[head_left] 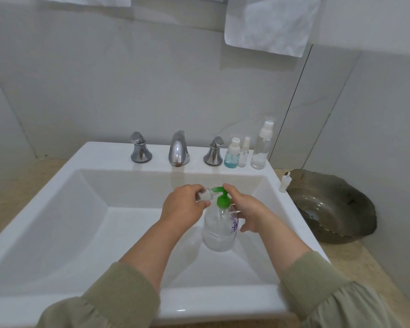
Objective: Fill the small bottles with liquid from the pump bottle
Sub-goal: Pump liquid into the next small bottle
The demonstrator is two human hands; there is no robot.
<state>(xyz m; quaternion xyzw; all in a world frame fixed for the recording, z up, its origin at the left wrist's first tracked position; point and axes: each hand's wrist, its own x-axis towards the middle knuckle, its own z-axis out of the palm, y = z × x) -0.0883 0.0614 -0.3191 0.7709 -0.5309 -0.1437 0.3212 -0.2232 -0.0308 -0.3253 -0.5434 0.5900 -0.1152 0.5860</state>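
A clear pump bottle [219, 229] with a green pump head [222, 199] and purple print is held over the white sink basin. My right hand [245, 210] is wrapped around its right side, with the index finger resting on top of the green pump. My left hand [184, 205] grips a small clear bottle [205, 196], tilted with its mouth against the pump's nozzle. Three more small bottles stand on the sink's back ledge: one with blue liquid [232, 153], a thin clear spray bottle [243, 152] and a taller clear spray bottle [262, 145].
A chrome tap [178, 149] with two chrome handles [140, 149] [214, 151] stands at the back of the sink [57, 209]. A small white cap [284, 182] sits on the right rim. A dark glass bowl [334, 204] lies on the counter to the right. Towels hang above.
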